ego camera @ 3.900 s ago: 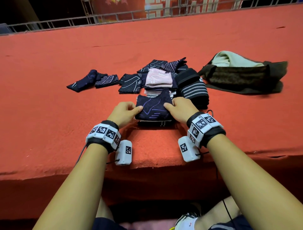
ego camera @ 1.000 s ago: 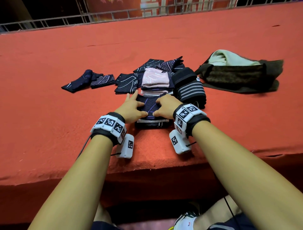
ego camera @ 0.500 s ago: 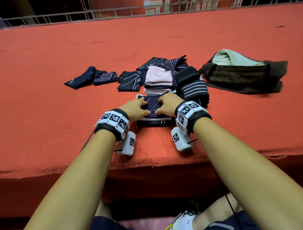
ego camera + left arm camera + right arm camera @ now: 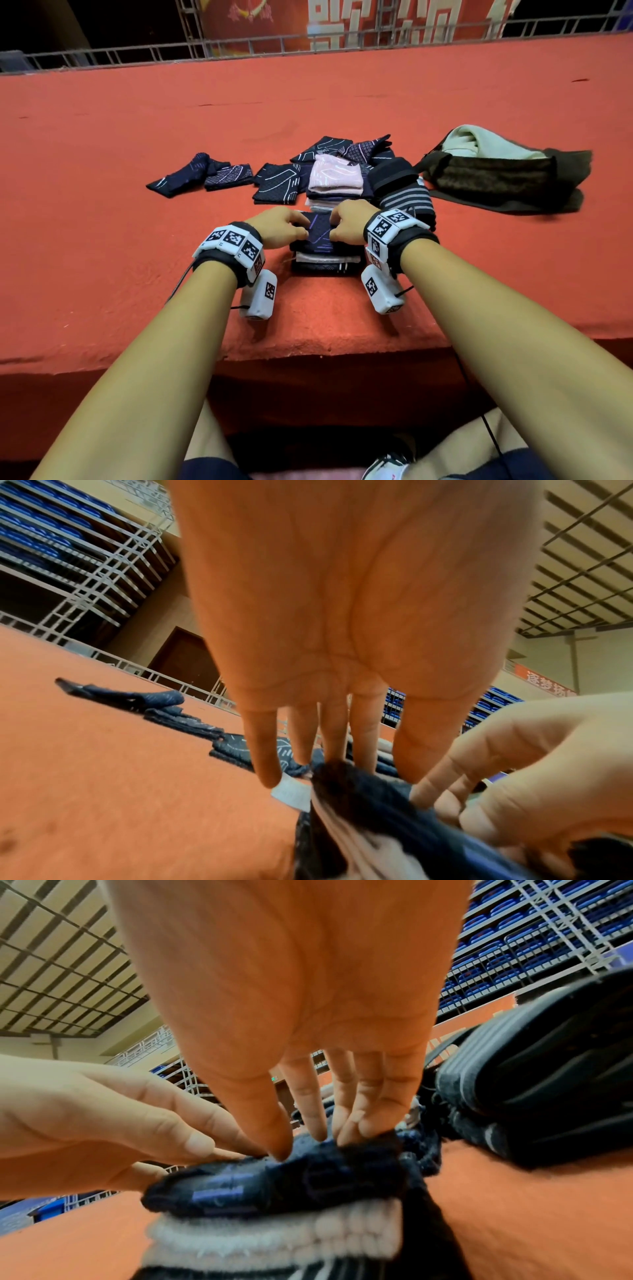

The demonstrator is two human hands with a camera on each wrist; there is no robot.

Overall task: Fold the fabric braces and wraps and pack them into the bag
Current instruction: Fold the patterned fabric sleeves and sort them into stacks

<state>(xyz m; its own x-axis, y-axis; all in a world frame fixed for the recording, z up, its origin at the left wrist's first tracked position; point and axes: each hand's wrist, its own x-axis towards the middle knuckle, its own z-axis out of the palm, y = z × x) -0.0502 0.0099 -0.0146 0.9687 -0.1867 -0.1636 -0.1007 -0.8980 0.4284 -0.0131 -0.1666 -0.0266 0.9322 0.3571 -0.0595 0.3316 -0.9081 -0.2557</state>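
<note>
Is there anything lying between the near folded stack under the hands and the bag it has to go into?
Yes. The black grey-striped wrap lies to the right of the near stack, on the straight line toward the bag. Lifting over it would clear it.

an orange-red carpeted platform (image 4: 102, 144) ends at a grey metal railing (image 4: 102, 56); tiers of blue seats (image 4: 534, 934) climb behind, under a gridded ceiling (image 4: 589, 561).
</note>
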